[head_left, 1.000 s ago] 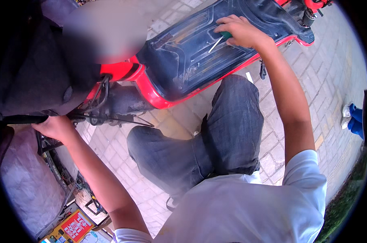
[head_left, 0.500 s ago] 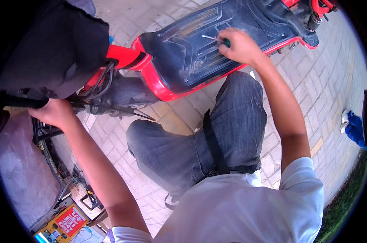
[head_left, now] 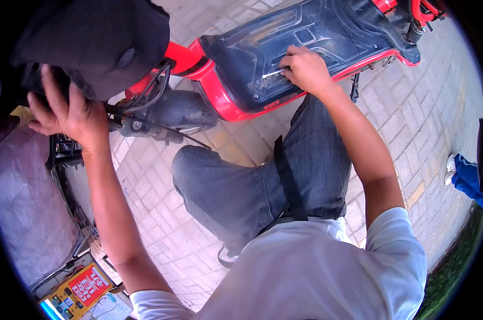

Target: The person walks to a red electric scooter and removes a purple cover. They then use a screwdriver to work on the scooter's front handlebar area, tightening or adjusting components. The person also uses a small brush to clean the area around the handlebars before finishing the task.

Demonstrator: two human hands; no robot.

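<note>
My right hand [head_left: 308, 69] is closed round a screwdriver, low over the black footboard [head_left: 276, 37] of a red electric scooter. Only the screwdriver's metal shaft [head_left: 272, 73] shows, pointing left; its handle is hidden in my fingers. On the left, my left hand [head_left: 73, 109] is raised with its fingers spread, beside a large dark cloth-like cover [head_left: 100, 45]. Its fingertips overlap the cover's lower edge; I cannot tell whether they touch. The scooter's dark wheel [head_left: 185, 109] and black cables [head_left: 151, 93] lie to the right of that hand.
At the lower left are a translucent plastic sheet [head_left: 31, 197] and a yellow device with a red label [head_left: 76, 290]. Light paving bricks [head_left: 161, 208] surround my bent knees. At the far right another person's blue-clad leg and pale shoe [head_left: 451, 169] show.
My left hand has let go of a black bar, risen and opened its fingers. My right hand has moved slightly left and down with the screwdriver, whose green handle was visible before.
</note>
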